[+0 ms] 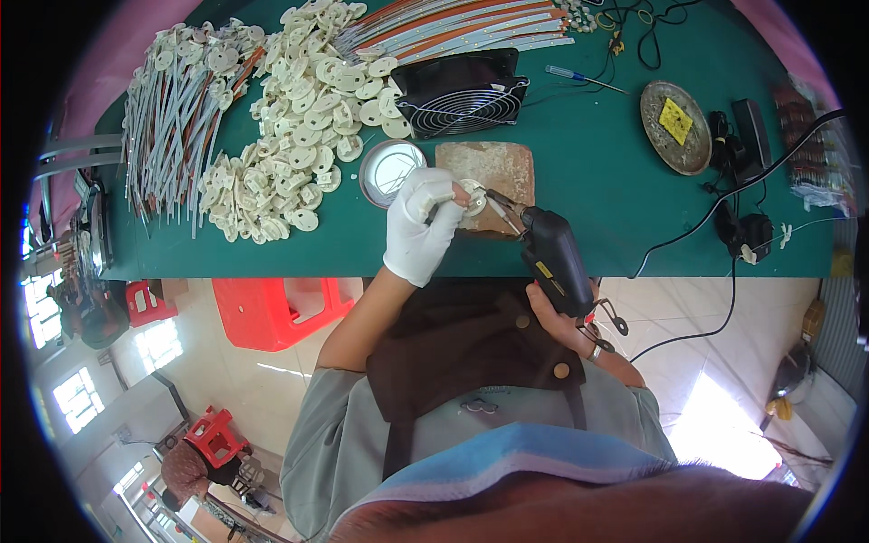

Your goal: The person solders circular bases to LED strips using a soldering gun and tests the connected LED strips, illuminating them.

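My left hand, in a white glove with bare fingertips, pinches a small round white plastic piece over a worn pale block. In my right hand is a black soldering gun, gripped at its lower end. Its metal tip points at the white piece and looks very close to it; whether they touch I cannot tell. Just left of the block, a round tin holds thin pale strands, partly covered by my left hand.
A big pile of white discs lies left, beside bundled strips. Behind the block stands a black fan. A screwdriver, a dish with a yellow sponge, and black cables lie right. Red stools stand below the table edge.
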Demonstrator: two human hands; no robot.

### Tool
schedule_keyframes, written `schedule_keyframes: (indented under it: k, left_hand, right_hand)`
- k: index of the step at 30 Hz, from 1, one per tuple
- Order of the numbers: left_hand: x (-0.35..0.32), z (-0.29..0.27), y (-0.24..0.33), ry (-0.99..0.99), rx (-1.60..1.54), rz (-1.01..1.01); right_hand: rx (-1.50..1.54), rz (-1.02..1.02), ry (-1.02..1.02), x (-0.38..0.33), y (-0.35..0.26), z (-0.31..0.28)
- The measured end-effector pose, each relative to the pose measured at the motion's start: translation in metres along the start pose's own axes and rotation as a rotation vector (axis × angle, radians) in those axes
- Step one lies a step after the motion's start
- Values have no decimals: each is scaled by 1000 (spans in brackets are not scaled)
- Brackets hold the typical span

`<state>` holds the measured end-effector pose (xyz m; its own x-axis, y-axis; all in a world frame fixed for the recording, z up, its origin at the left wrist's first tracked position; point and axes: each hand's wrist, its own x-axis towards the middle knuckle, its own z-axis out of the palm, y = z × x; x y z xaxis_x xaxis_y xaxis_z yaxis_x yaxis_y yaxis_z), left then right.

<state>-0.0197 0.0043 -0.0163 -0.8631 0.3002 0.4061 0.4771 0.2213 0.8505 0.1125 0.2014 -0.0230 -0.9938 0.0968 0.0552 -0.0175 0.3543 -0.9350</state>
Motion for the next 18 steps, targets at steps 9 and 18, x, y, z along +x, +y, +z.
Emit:
schedule_keyframes:
  k: [9, 18]
  left_hand:
    - [-1, 0, 0, -15, -27, -7]
    - [-2, 2, -2, -2, -41, -34]
  right_hand:
    - [-13, -46, 0, 1, 4, 0]
    - [-65, -44, 10, 0, 0, 0]
